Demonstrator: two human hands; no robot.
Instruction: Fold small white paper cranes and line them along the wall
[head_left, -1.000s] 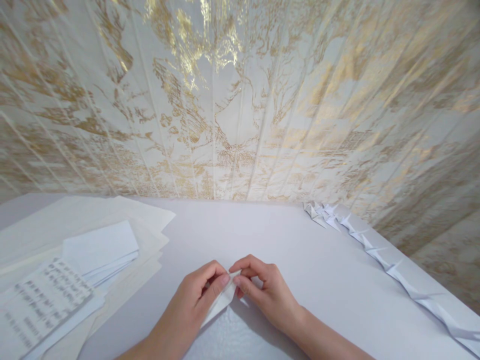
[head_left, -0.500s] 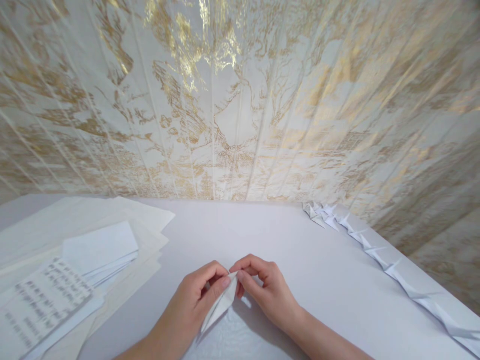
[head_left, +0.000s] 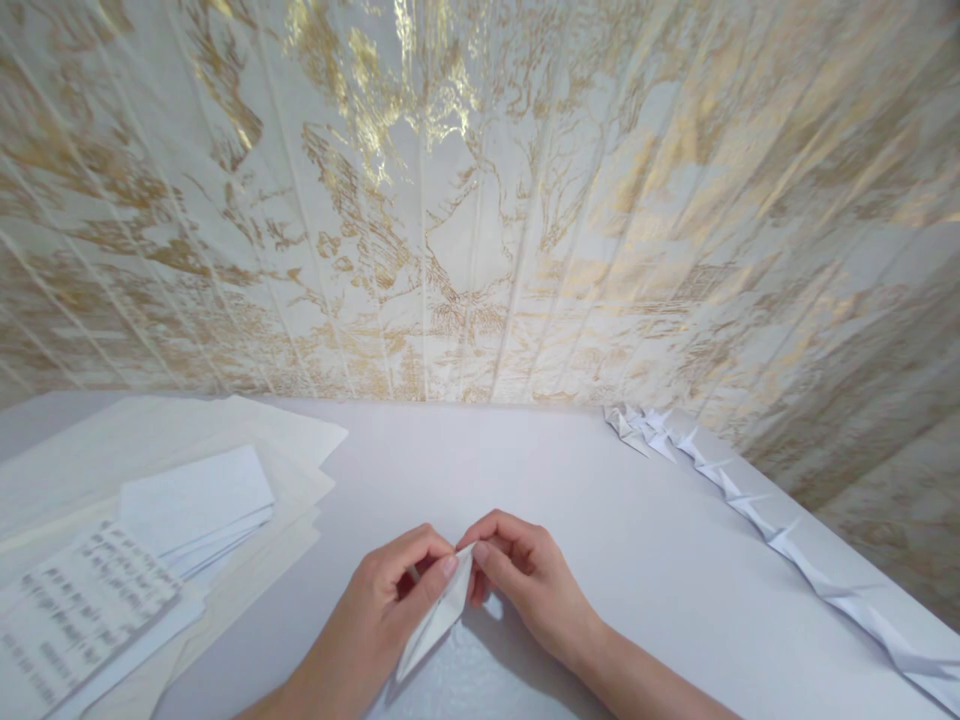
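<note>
A narrow folded piece of white paper (head_left: 441,622) is held between both hands near the front of the white table (head_left: 480,470). My left hand (head_left: 401,590) pinches its upper left side, thumb lying along the paper's face. At the pointed top, my right hand (head_left: 521,575) grips the tip between thumb and index finger. The paper slants, its lower end pointing down toward the left. Some of the fingers behind it are hidden.
Large cream sheets (head_left: 292,440) lie at the left, with a stack of smaller white sheets (head_left: 199,495) and a printed sheet (head_left: 82,610) on top. Several folded paper figures (head_left: 750,510) line the right edge. Behind the table hangs a gold-patterned white curtain (head_left: 450,250).
Both hands keep their pinch on the folded paper and have barely moved. The whole view has shifted very slightly.
</note>
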